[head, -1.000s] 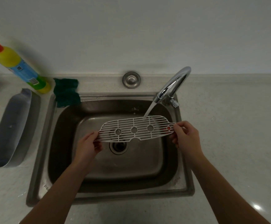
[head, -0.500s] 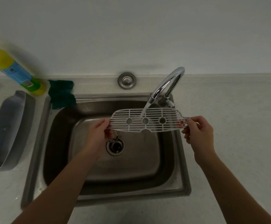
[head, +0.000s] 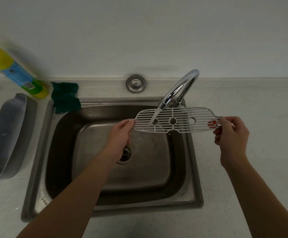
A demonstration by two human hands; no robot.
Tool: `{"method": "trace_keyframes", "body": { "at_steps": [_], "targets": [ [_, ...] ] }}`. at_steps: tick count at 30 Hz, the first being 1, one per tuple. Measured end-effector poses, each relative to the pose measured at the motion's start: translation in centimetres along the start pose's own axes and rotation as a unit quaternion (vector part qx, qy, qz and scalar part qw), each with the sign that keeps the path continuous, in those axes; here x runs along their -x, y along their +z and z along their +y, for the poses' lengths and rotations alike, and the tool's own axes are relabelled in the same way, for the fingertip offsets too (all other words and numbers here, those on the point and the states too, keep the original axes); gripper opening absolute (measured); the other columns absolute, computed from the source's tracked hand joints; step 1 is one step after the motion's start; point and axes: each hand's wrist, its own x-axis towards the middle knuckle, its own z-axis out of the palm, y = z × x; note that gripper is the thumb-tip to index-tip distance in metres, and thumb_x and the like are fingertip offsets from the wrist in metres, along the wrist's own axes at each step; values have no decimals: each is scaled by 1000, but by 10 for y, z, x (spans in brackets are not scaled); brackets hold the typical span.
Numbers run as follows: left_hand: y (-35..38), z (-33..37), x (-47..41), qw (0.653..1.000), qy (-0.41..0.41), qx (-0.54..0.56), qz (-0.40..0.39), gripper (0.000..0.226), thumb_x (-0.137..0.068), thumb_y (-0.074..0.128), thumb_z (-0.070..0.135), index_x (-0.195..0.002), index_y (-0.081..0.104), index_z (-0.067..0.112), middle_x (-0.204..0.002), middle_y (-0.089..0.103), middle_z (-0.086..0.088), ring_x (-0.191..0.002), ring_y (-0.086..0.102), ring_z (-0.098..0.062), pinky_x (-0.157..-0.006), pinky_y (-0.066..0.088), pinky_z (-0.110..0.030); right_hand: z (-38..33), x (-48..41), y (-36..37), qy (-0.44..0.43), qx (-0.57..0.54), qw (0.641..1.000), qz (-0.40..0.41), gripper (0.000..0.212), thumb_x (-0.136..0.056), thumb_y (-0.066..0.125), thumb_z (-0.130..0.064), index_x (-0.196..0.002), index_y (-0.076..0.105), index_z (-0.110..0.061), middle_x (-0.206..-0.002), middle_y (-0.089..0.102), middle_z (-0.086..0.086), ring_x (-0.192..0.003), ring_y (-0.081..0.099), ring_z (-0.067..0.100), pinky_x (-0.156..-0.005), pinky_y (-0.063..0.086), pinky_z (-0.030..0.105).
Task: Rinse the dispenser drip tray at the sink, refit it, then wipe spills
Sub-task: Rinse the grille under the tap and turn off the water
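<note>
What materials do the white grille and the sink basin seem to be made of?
White grille: likely moulded plastic, matte, judging by its thin, even slats and uniform white colour. Sink basin: probably stainless steel with a brushed finish; grey, with soft, dull reflections.

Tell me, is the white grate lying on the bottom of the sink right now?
No, the white grate is held up over the sink by the left hand and right hand, under the running faucet.

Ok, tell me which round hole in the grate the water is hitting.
The left hole, nearest the left hand; the stream lands at its edge, the other two stay clear.
</note>
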Motion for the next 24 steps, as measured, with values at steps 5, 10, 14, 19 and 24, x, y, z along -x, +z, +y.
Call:
{"method": "trace_keyframes", "body": {
  "at_steps": [5,10,14,19,24],
  "targets": [
    [-5,2,-6,998,2,29,-56,23,-104,57,29,-99,77,20,-63,53,2,-55,45,-12,-52,39,-28,-5,-8,2,-11,5,1000,7,24,-95,57,-25,-75,67,-34,-56,62,-9,-50,51,4,-40,41,21],
    [-34,-26,5,993,-47,92,-51,27,-106,55,27,-106,74,8,-78,70,-10,-70,65,-21,-59,57,-28,25,10,10,9,61,997,-38,18,-103,57,-25,-88,67,-30,-63,66,-10,-55,56,10,-50,46,28],
    [-56,-41,13,990,-75,123,8,34,-107,51,30,-113,72,3,-97,79,-17,-80,77,-25,-66,64,-29,39,29,24,91,2,990,-109,19,-104,50,-21,-99,66,-15,-85,77,4,-74,75,23,-63,62,33],
    [-84,-39,16,994,-18,97,45,25,-105,51,14,-110,76,17,-113,78,-9,-99,77,-23,-72,64,-30,39,35,49,117,-7,978,-172,14,-106,53,-16,-114,64,-14,-101,78,4,-89,79,20,-73,65,35],
    [-104,-22,10,993,58,74,73,28,-106,52,14,-122,70,27,-115,77,-4,-103,76,-23,-78,64,-35,28,25,76,98,-29,972,-210,18,-104,56,-15,-121,63,-16,-101,80,1,-93,79,19,-80,65,40]
  ]
}}
